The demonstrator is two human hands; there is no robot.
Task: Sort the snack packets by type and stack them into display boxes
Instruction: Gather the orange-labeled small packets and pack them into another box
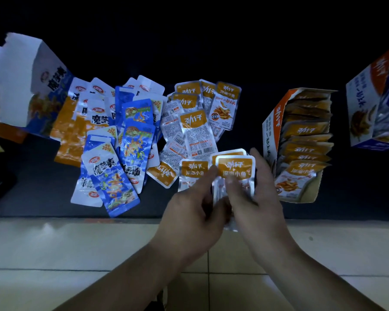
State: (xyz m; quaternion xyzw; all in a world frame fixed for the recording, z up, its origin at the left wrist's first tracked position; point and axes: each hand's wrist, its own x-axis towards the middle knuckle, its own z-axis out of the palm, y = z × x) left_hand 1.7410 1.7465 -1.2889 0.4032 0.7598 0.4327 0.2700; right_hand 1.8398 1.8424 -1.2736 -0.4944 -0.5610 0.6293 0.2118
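- Centrally, glossy foil orange fish-snack packets (236, 167), flat rounded rectangles, are stacked and pinched between the left hand (189, 209) and right hand (261, 198).
- Cardboard display box (271, 129), partly filled, stands at two o'clock from the hands on the dark bench (43, 182).

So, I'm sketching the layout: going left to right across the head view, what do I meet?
Open white-and-blue box → blue packets → loose orange packets → held orange stack → filled orange display box → blue-and-orange box.

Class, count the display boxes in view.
3: blue-and-white box far left; orange box, filled with packets, beside the right hand; third box at far right edge, cropped.
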